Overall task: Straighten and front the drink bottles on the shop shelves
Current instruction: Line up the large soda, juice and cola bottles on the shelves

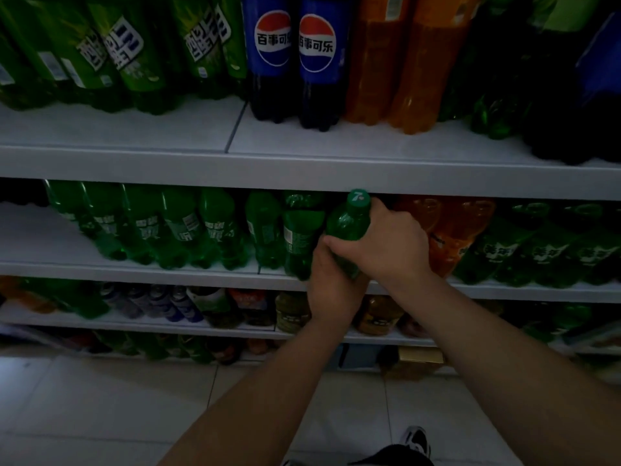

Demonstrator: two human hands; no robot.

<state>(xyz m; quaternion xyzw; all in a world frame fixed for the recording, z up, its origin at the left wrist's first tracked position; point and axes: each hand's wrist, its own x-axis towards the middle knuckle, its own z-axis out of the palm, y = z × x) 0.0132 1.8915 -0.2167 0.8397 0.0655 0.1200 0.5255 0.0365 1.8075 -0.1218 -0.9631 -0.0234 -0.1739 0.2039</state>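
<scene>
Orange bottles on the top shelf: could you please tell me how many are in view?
2: one orange bottle next to the Pepsi bottles, a second orange bottle just right of it. More may stand hidden behind.

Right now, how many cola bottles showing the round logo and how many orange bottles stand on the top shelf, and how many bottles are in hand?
Cola bottles showing the round logo: 2
Orange bottles: 2
Green bottle gripped by the left hand and right hand: 1
Total: 5
</scene>
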